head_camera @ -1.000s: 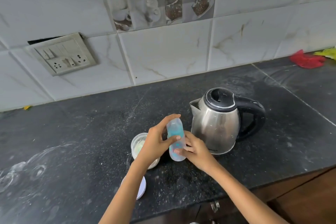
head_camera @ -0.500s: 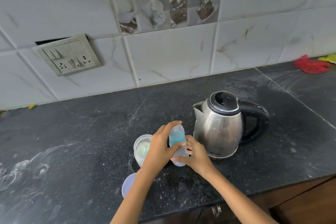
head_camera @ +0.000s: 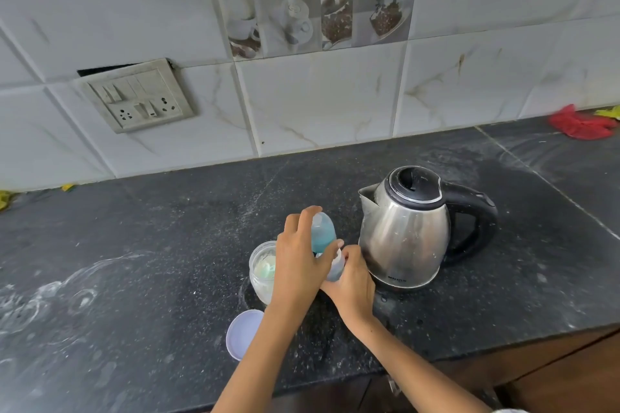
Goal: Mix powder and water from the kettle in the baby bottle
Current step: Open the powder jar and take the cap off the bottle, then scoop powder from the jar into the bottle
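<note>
A small clear baby bottle with a blue top stands upright on the black counter, just left of the steel kettle. My left hand wraps over its upper part from the left, thumb and fingers around the cap. My right hand grips the bottle's lower body from the front right. An open clear jar of pale powder, with a greenish scoop inside, sits right behind my left hand. The jar's white lid lies flat on the counter near the front edge, partly hidden by my left forearm.
The kettle's black handle points right and its spout points left toward the bottle. A switch and socket plate hangs on the tiled wall. Red cloth lies at the far right. Powder smears mark the counter on the left.
Both hands stay on the bottle, which has shifted slightly lower toward the counter. My left hand has turned further over the cap. The camera has tilted up a little.
</note>
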A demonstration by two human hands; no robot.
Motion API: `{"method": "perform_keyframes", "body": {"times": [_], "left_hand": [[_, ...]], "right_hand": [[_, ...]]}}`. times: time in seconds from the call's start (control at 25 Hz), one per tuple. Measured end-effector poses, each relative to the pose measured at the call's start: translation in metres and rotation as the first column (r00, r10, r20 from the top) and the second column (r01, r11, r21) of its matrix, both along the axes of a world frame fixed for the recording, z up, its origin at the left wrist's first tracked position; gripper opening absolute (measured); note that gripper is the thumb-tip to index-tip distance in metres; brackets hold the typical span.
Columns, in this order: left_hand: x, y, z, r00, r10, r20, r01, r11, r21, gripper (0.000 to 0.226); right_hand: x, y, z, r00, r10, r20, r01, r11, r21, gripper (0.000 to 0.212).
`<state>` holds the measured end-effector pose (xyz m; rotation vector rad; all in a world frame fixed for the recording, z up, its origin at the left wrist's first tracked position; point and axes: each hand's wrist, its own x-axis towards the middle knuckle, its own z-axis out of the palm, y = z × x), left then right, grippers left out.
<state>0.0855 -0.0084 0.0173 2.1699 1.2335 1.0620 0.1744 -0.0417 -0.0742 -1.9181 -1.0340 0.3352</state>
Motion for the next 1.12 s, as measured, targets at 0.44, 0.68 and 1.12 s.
{"method": "perform_keyframes", "body": {"times": [0.44, 0.68, 1.12], "left_hand": [[-0.05, -0.072, -0.08, 0.937, -0.284, -0.204, 0.274, 0.959, -0.078, 0.045], [-0.045, -0.072, -0.09, 0.88, -0.299, -0.369, 0.273, 0.954, -0.123, 0.059], [-0.085, -0.007, -0.05, 0.928, 0.361, -0.093, -0.369, 0.923, -0.107, 0.088]], "right_hand": [[0.041, -0.083, -0.001, 0.985, 0.136, 0.104, -0.145, 0.986, 0.085, 0.016], [0.035, -0.071, 0.018, 0.983, 0.175, 0.05, -0.181, 0.971, 0.159, 0.01], [0.009, 0.012, 0.087, 0.775, 0.579, 0.252, -0.601, 0.799, 0.013, 0.011]]}}
